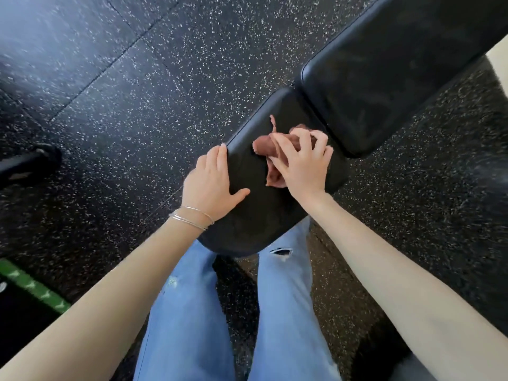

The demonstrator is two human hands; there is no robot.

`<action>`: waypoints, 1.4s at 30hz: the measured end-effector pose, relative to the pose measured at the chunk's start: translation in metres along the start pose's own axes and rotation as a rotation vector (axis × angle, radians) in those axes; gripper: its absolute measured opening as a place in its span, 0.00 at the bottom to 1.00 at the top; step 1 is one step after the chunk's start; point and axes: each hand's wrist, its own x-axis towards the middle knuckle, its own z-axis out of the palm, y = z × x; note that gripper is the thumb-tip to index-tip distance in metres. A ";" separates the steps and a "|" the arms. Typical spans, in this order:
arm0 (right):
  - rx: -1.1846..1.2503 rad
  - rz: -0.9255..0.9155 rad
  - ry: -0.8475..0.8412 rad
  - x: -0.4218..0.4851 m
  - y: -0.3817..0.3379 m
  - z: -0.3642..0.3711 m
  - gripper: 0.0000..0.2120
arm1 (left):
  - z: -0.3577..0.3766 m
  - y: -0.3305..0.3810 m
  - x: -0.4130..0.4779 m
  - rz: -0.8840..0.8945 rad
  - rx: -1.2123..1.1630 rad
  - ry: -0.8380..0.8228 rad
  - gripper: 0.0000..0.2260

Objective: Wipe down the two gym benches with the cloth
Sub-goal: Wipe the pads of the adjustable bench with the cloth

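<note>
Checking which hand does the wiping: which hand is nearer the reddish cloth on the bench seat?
Right. The right hand grips the cloth, fingers curled over it; the left hand rests flat on the seat pad, apart from the cloth.

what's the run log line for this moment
right hand: grips cloth on seat pad | left hand: rests on seat pad edge | back pad: untouched

Black bench seat pad (254, 215): left hand (211, 182) flat on its edge; right hand (302, 165), fingers curled, grips bunched reddish-brown cloth (263, 145). Speckled floor (137, 105).
</note>
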 end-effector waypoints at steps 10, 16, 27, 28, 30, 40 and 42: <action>0.007 -0.230 -0.141 0.098 -0.018 0.004 0.15 | 0.007 0.018 -0.001 -0.258 -0.011 0.115 0.38; 0.051 -0.524 -0.068 0.088 0.063 -0.007 0.16 | 0.015 0.023 -0.009 -0.398 -0.076 0.163 0.37; 0.050 -0.446 -0.071 0.068 -0.035 0.000 0.17 | 0.036 0.020 -0.038 -0.483 -0.201 0.309 0.38; 0.041 -0.528 -0.088 0.066 -0.036 -0.001 0.17 | 0.038 0.021 -0.043 -0.513 -0.220 0.311 0.38; -0.015 -0.567 -0.119 0.078 -0.019 -0.004 0.17 | 0.042 0.025 -0.053 -0.528 -0.244 0.295 0.38; -0.020 -0.270 -0.067 0.069 -0.025 -0.002 0.17 | 0.054 0.025 -0.066 -0.549 -0.277 0.376 0.38; -0.035 -0.400 -0.048 0.046 -0.038 -0.001 0.18 | 0.056 0.028 -0.067 -0.584 -0.302 0.391 0.39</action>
